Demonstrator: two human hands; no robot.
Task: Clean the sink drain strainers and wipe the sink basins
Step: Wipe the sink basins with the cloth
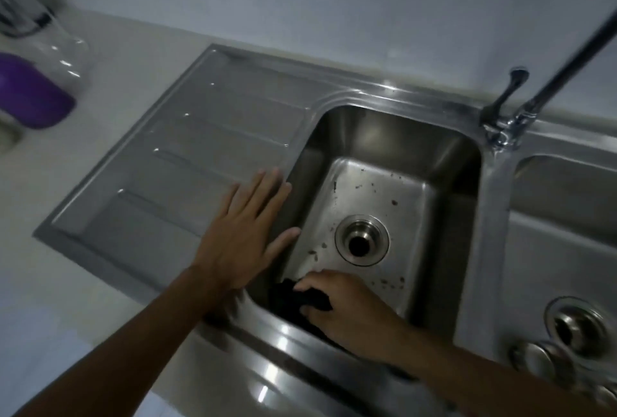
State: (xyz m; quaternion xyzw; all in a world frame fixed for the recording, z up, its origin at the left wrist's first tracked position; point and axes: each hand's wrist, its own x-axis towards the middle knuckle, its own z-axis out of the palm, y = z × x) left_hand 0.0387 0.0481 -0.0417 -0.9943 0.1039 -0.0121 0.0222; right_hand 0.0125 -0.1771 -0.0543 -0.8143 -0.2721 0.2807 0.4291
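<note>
Two hands are at work over the left basin (384, 136). My right hand (347, 309) is down at the near left corner of the basin floor, its grip pinching a dark cloth (293, 296) bunched against the steel. My left hand (243, 233) lies flat on the drainboard (187, 156), fingers spread, holding nothing, with the fingertips reaching the basin edge.

Condition of the work area:
- Dark specks are scattered across the basin floor, mostly behind and to the right of the drain (362, 240).
- The drain opening appears dark and open; I judge its strainer is out.
- In the right basin (567, 183), what looks like a strainer (582, 323) sits at the drain, with further round metal parts (541, 358) just in front of it. Blur prevents a firmer reading.
- The tap (510, 123) stands between the basins; no water is visible.

Recommended procedure for this step, in my judgement:
1. Keep the left hand braced on the drainboard for balance.
2. Flatten the cloth under the palm so more of it bears on the steel.
3. Sweep from the near corner along the walls, then inward, driving the specks towards the drain.
4. Collect debris in the cloth rather than pushing it down the open drain.
5. Finish with the corners.
</note>
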